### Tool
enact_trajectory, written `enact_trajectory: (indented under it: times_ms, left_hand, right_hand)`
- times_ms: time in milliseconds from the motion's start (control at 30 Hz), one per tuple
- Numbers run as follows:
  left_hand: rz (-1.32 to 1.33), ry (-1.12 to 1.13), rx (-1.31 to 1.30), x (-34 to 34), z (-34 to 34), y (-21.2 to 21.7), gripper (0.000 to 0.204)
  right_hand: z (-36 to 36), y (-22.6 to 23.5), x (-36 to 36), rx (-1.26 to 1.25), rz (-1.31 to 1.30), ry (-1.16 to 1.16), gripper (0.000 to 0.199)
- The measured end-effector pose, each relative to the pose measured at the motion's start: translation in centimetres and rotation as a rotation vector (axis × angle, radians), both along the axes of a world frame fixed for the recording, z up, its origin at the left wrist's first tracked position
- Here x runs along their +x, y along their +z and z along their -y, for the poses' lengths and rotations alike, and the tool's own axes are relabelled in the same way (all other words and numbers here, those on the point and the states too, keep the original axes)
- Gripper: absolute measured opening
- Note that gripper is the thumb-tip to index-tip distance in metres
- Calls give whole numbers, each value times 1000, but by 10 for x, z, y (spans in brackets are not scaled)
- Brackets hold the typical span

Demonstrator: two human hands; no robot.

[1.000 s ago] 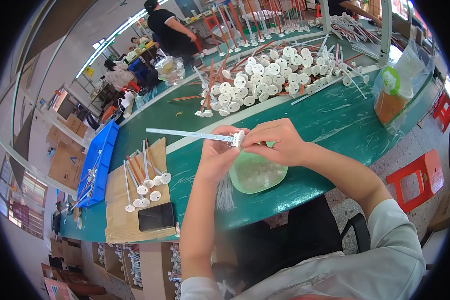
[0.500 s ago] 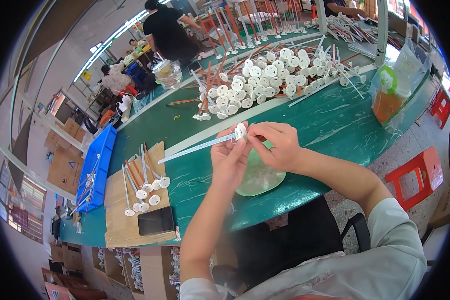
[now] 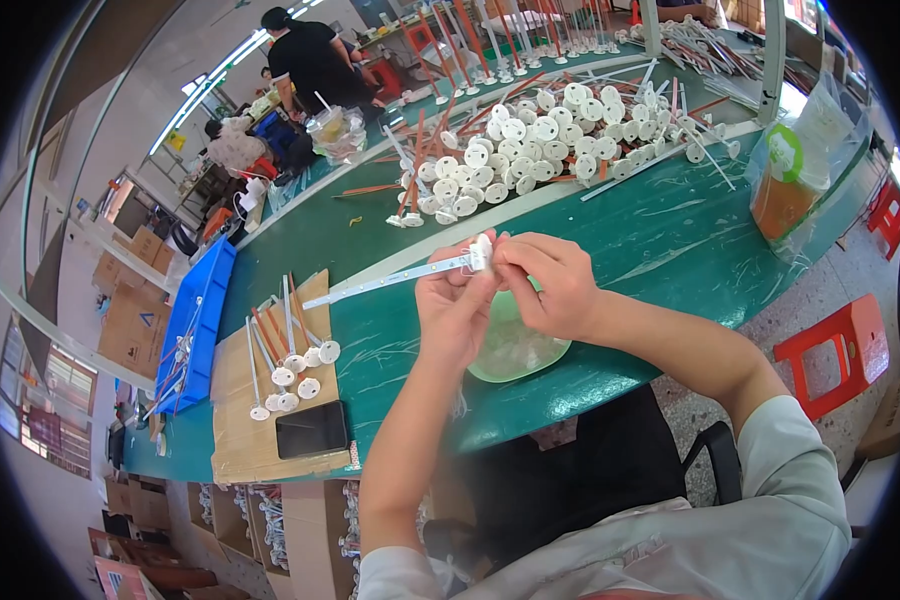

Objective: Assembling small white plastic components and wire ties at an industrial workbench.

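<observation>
My left hand (image 3: 452,315) grips an LED strip (image 3: 385,277) by its round white end piece (image 3: 481,254), the narrow strip pointing left over the table. Thin wires show where strip and end piece meet. Against the right face of that end piece, the fingertips of my right hand (image 3: 552,282) are pinched together; whatever they hold is hidden. Beneath both hands sits a light green bowl (image 3: 517,362) with pale, indistinct contents. To the left, several similar strips with white discs (image 3: 283,376) lie on a cardboard sheet (image 3: 232,437).
A black phone (image 3: 311,429) rests on the cardboard, beside a blue tray (image 3: 206,318). Behind my hands spreads a large heap of disc-ended strips (image 3: 530,150). At right are a clear plastic bag (image 3: 785,190) and a red stool (image 3: 838,350). A person in black (image 3: 317,65) stands far back.
The view has shifted slightly. Both hands stay at the white end piece, which has turned a little, showing its side more. The person in back has changed posture.
</observation>
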State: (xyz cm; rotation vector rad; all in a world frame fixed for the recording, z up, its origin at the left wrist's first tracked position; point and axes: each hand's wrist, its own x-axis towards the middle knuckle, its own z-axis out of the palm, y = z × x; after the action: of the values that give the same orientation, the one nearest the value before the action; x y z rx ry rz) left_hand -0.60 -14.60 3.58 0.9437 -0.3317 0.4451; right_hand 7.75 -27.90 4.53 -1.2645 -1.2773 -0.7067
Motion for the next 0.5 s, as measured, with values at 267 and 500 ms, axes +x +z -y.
enact_trajectory:
  times_ms: [267,500]
  left_hand:
    - [-61,136,131,0,-8,0,35]
    - [-134,133,187,-3,-16,5,32]
  right_hand:
    - [-1,3,2,-23,95,-73,14]
    - [6,2,10,-116,-13,26,14]
